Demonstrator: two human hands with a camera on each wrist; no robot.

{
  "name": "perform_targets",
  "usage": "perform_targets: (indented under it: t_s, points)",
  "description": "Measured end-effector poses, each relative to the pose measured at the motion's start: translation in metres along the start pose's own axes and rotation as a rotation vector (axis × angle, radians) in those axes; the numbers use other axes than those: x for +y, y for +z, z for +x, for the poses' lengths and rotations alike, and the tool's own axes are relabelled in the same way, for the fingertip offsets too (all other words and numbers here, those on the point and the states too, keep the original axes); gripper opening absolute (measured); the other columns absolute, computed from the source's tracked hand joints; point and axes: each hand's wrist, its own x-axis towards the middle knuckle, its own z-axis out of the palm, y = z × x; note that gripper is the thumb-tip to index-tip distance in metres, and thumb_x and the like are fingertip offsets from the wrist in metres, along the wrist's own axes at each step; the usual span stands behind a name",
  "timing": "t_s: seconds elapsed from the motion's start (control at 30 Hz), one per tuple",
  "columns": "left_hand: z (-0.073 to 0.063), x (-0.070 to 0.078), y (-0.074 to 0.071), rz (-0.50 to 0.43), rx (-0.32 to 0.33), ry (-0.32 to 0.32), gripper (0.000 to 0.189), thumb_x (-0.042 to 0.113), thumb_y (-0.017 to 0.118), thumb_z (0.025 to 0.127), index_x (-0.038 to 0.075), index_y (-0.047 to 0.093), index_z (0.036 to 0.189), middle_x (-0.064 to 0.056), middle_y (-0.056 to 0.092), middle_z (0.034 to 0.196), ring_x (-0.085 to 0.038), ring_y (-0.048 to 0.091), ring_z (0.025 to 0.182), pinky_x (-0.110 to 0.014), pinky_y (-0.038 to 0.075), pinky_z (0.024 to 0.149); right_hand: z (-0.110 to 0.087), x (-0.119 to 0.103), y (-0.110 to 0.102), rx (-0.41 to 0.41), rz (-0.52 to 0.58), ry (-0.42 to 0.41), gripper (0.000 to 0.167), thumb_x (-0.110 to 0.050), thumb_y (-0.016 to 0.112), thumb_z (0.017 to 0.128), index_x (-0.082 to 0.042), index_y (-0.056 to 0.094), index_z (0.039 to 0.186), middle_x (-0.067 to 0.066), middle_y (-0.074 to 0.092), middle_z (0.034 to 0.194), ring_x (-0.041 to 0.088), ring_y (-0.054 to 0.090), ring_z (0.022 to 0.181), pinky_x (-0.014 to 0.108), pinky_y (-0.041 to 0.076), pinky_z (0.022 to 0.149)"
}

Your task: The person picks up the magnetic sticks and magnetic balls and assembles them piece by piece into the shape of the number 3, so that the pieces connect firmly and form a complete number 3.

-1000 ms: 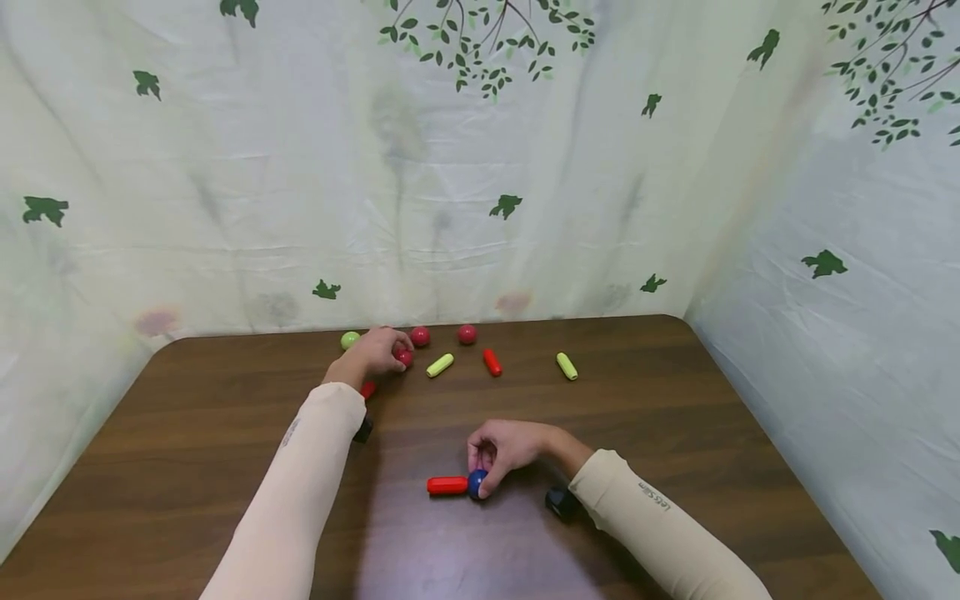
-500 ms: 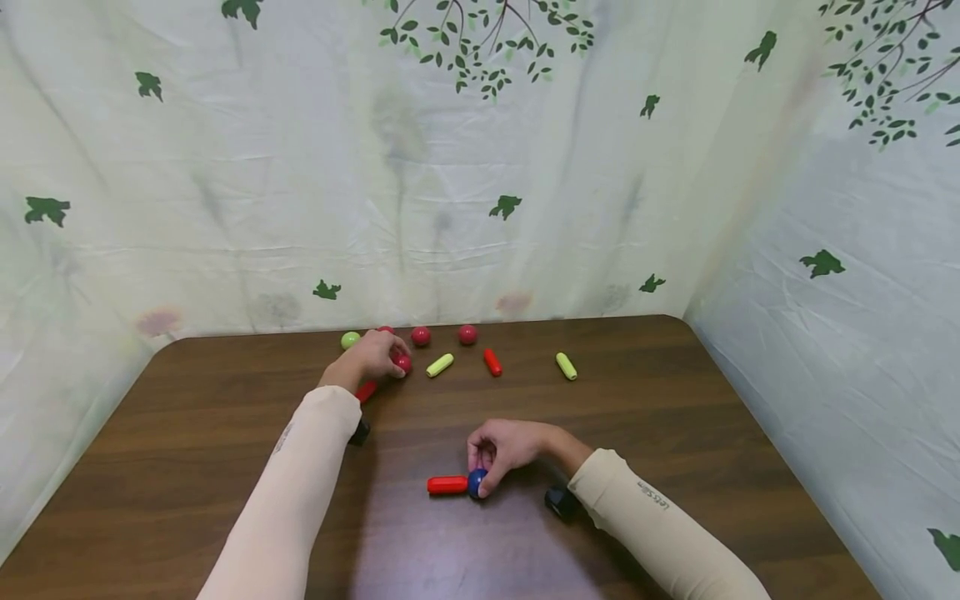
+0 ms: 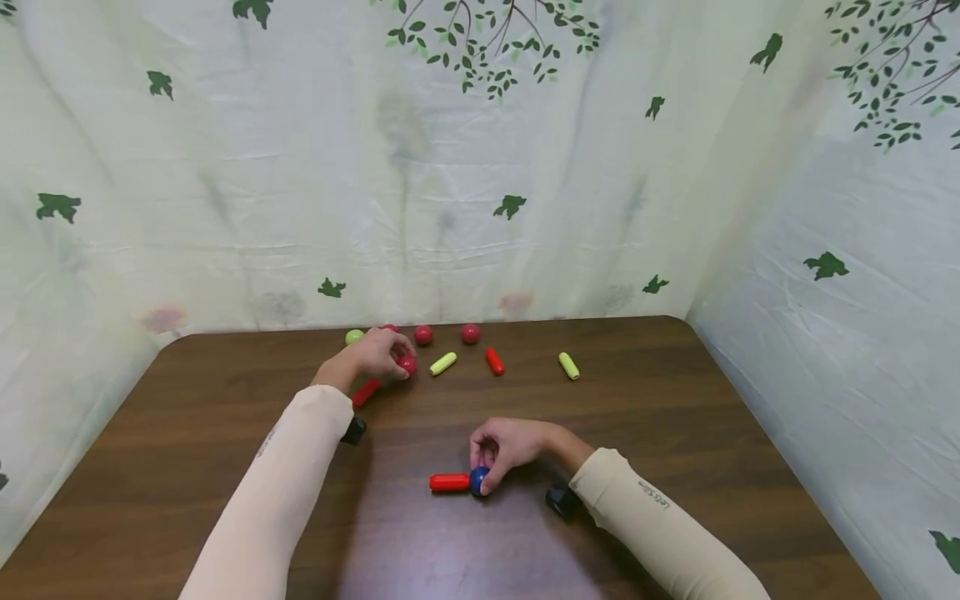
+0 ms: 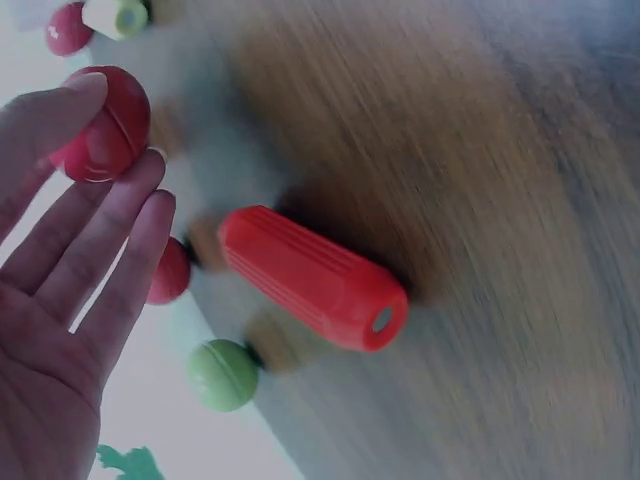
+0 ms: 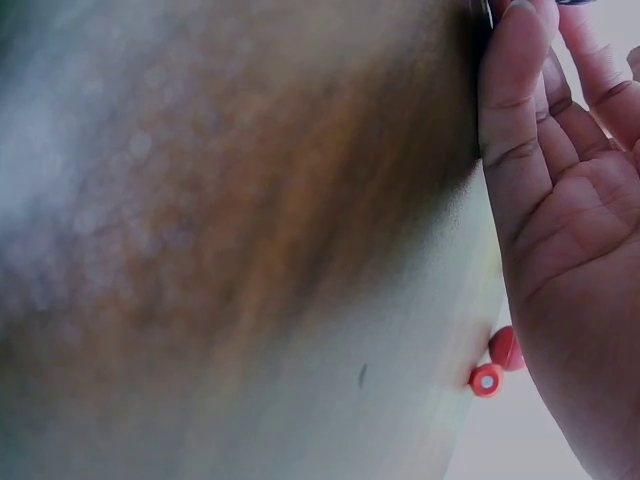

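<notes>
Left hand (image 3: 367,354): grip pinches red ball (image 4: 125,118)
Right hand (image 3: 512,443): grip pinches blue ball (image 3: 477,480) against red rod (image 3: 448,483) (likely steadying it)

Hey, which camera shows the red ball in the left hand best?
The left wrist view: the red ball looks large, its groove visible, pinched in the left hand. The head view shows it small and partly covered by that hand. The right wrist view doesn't show that hand or, seemingly, this ball.
</notes>
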Motion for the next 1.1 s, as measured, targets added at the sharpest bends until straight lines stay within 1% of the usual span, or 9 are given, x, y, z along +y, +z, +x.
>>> perform_targets:
  t_s: [0.1,0.17,0.27,0.37,0.47,0.67,0.83,0.93,1.1]
  points:
    - [-0.005,0.007,0.0,-0.035,-0.028,0.048,0.035,0.01,0.074,0.082,0.004,0.067,0.116,-0.008,0.068,0.103,-0.025,0.062,0.099,-0.039,0.05,0.087,-0.002,0.0,-0.001,0.007,0.003,0.004,0.021,-0.009,0.081,0.076,-0.011,0.064,0.089,-0.006,0.059,0.077,0.007,0.052,0.068,0.02,0.044,0.063]
    - [-0.01,0.01,0.001,-0.044,-0.052,0.057,0.033,0.01,0.075,0.082,0.006,0.068,0.114,-0.006,0.068,0.101,-0.023,0.062,0.096,-0.037,0.05,0.086,-0.003,0.0,-0.001,0.011,0.002,0.007,0.021,-0.009,0.081,0.076,-0.011,0.064,0.089,-0.005,0.058,0.077,0.007,0.052,0.068,0.02,0.044,0.063]
    - [-0.017,0.014,0.002,-0.02,-0.08,0.067,0.028,0.014,0.077,0.081,0.009,0.07,0.108,-0.001,0.067,0.094,-0.018,0.061,0.089,-0.034,0.05,0.083,-0.003,0.001,-0.001,0.01,-0.002,0.007,0.021,-0.01,0.081,0.076,-0.012,0.064,0.089,-0.006,0.058,0.077,0.007,0.052,0.069,0.02,0.044,0.063]
    - [-0.026,0.016,0.004,0.017,-0.099,0.094,0.025,0.017,0.079,0.08,0.012,0.071,0.103,0.002,0.066,0.089,-0.014,0.06,0.085,-0.032,0.049,0.08,-0.003,0.001,0.0,0.005,0.003,0.009,0.021,-0.01,0.081,0.077,-0.013,0.064,0.089,-0.007,0.059,0.077,0.006,0.052,0.069,0.02,0.044,0.064]
    - [-0.037,0.017,0.005,0.013,-0.111,0.115,0.024,0.017,0.079,0.078,0.012,0.07,0.099,0.002,0.065,0.087,-0.013,0.059,0.083,-0.032,0.049,0.079,-0.002,0.0,0.0,0.001,0.012,0.009,0.02,-0.01,0.08,0.077,-0.013,0.064,0.089,-0.007,0.059,0.077,0.006,0.052,0.07,0.02,0.045,0.064]
    - [-0.055,0.015,0.011,-0.097,-0.155,0.105,0.026,0.008,0.077,0.079,0.012,0.066,0.102,0.001,0.063,0.093,-0.016,0.059,0.087,-0.033,0.05,0.079,-0.001,-0.001,-0.001,-0.001,0.023,-0.004,0.02,-0.008,0.08,0.077,-0.011,0.064,0.09,-0.005,0.06,0.077,0.007,0.053,0.069,0.02,0.045,0.064]
    - [-0.066,0.013,0.025,-0.17,-0.16,0.108,0.028,0.007,0.077,0.078,0.011,0.069,0.104,0.001,0.065,0.093,-0.016,0.06,0.087,-0.032,0.05,0.077,-0.001,0.0,0.0,0.003,0.023,-0.008,0.021,-0.007,0.08,0.076,-0.009,0.064,0.089,-0.004,0.06,0.076,0.007,0.052,0.068,0.02,0.044,0.062]
    - [-0.074,0.011,0.034,-0.215,-0.165,0.092,0.027,0.008,0.078,0.078,0.011,0.07,0.102,0.002,0.065,0.091,-0.016,0.059,0.085,-0.031,0.05,0.076,0.0,-0.001,0.001,0.003,0.022,-0.012,0.021,-0.008,0.08,0.076,-0.01,0.064,0.089,-0.005,0.06,0.076,0.007,0.053,0.068,0.02,0.044,0.063]
    - [-0.083,0.013,0.047,-0.285,-0.184,0.108,0.027,0.004,0.078,0.077,0.008,0.068,0.102,0.0,0.065,0.093,-0.017,0.061,0.086,-0.032,0.051,0.078,-0.003,0.0,0.001,0.005,0.022,-0.015,0.021,-0.009,0.08,0.077,-0.011,0.064,0.09,-0.006,0.059,0.078,0.007,0.053,0.07,0.02,0.045,0.064]
